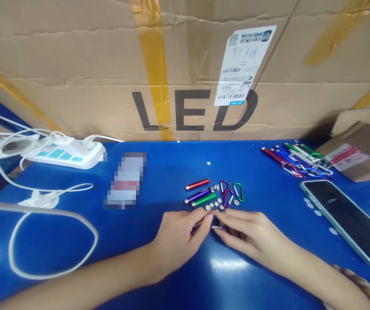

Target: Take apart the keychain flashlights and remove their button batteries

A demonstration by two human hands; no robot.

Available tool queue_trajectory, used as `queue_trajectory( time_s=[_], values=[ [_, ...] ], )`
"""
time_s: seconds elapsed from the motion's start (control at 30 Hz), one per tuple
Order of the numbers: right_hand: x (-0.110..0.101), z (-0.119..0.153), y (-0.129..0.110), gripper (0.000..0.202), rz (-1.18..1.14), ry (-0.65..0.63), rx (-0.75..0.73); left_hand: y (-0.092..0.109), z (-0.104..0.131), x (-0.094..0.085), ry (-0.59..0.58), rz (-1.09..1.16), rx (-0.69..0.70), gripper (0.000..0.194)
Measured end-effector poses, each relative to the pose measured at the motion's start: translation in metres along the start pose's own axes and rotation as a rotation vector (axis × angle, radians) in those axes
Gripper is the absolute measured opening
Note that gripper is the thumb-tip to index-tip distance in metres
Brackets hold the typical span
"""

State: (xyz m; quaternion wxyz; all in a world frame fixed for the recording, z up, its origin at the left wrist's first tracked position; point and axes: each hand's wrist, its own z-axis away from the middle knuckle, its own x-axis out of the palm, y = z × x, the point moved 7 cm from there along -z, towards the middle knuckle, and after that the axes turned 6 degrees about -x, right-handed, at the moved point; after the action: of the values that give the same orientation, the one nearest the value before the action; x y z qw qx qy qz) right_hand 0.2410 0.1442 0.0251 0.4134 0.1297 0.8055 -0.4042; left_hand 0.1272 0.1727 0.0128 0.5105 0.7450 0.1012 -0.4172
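- My left grip (179, 229) and right grip (252, 229) pinch a mostly hidden metallic piece (217, 227).
- Button cells (216, 204), carabiners (230, 200), penlight tubes (197, 196): twelve o'clock.
- Smartphone (349, 224): three o'clock.

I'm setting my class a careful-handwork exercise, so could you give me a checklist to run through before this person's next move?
1. Hands at the small parts: ok; left hand and right hand meet just in front of them.
2. Silver-ended part at the fingertips identifiable: cannot tell; fingers hide most of it.
3. Red tube, purple tube and green tube visible beyond the hands: ok.
4. Small silver discs in one tidy pile: not ok; they are scattered, one near the green clip.
5. White cable clear of the left forearm: cannot tell; its loop reaches the forearm's outline.
6. Phone apart from the tubes: ok; far to the right.
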Motion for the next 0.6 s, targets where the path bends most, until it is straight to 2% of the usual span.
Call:
queue_trajectory(
  time_s=[0.2,0.37,0.6],
  values=[
    [0.0008,0.0013,-0.001,0.022,-0.005,-0.003,-0.045,0.0027,0.0023,0.005,-0.011,-0.059,0.09,0.032],
    [0.0,0.002,-0.0039,0.023,0.05,0.008,-0.087,0.0034,0.0026,0.0065,-0.025,-0.092,0.114,0.032],
    [-0.0018,-0.0003,-0.007,0.024,0.014,0.072,-0.061,0.0058,0.0023,0.0054,-0.009,-0.117,0.147,0.033]
  ],
)
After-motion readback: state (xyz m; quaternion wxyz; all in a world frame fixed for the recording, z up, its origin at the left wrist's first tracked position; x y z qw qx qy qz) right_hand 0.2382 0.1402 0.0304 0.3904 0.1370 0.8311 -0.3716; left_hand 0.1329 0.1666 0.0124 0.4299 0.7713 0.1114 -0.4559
